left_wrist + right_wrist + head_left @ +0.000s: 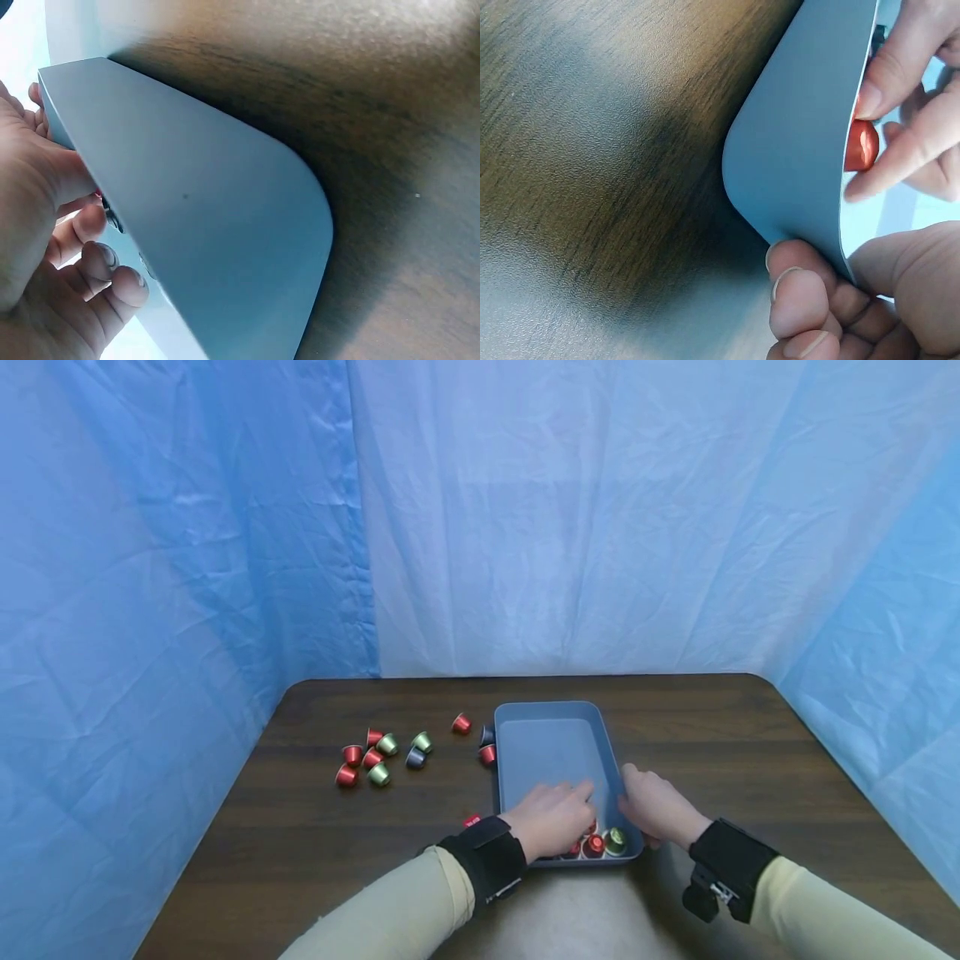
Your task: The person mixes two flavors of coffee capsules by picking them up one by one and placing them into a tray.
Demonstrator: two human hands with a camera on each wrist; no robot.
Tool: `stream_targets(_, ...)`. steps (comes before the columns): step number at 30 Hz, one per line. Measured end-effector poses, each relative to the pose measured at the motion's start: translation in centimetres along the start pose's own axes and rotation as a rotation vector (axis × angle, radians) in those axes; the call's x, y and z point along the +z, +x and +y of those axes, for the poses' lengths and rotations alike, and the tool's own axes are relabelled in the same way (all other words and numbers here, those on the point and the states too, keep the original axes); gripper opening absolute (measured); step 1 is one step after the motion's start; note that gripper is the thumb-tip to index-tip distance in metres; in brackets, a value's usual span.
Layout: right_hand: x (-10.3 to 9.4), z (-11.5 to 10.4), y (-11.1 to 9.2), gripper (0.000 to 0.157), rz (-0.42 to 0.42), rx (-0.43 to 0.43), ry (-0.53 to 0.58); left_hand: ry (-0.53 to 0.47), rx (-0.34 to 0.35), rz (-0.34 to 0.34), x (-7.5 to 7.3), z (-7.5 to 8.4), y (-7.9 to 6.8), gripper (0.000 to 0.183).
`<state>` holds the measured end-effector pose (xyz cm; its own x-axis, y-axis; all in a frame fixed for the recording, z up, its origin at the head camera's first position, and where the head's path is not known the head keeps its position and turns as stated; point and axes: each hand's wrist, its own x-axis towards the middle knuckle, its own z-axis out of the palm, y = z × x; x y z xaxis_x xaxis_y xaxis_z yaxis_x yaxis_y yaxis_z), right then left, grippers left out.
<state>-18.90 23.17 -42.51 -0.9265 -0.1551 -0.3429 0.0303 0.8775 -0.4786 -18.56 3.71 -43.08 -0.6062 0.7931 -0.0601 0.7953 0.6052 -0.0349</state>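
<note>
My left hand (553, 817) reaches over the near-left part of a blue-grey tray (551, 735). In the right wrist view, its thumb and a finger straddle a red coffee capsule (862, 146) just inside the tray wall, the thumb against it. The tray wall hides part of these fingers in the left wrist view. My right hand (660, 806) grips the tray's right rim near the front corner, thumb inside and fingers curled outside. Along the tray's near end lie several capsules, among them a dark red one (594, 846) and a green one (615, 841).
Left of the tray, several loose red, green and dark blue capsules (378, 774) are scattered on the brown table (300, 860). A red capsule (487, 754) and a dark one (487, 735) lie against the tray's left side. Blue sheets (480, 527) hang around the table.
</note>
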Motion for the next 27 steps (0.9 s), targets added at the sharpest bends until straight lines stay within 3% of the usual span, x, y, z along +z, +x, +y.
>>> stream_targets(6, 0.3, 0.3, 0.0, 0.03, 0.024, -0.032, -0.025, 0.036, -0.003, -0.005, 0.0, -0.1, 0.0, 0.035)
stream_targets(13, 0.3, 0.3, -0.1, 0.032, 0.041, -0.043, -0.03, -0.076, -0.045, -0.011, -1.4, -1.2, -0.5, 0.038)
stream_targets(20, 0.3, 0.0, -0.1, 0.038, 0.031, -0.012, -0.018, -0.118, -0.108, 0.013, -3.1, -3.7, -1.7, 0.038)
stream_targets(27, 0.3, 0.0, -0.1, 0.042, 0.031, -0.002, -0.012, -0.071, -0.185, 0.081, -4.0, -7.3, -4.2, 0.029)
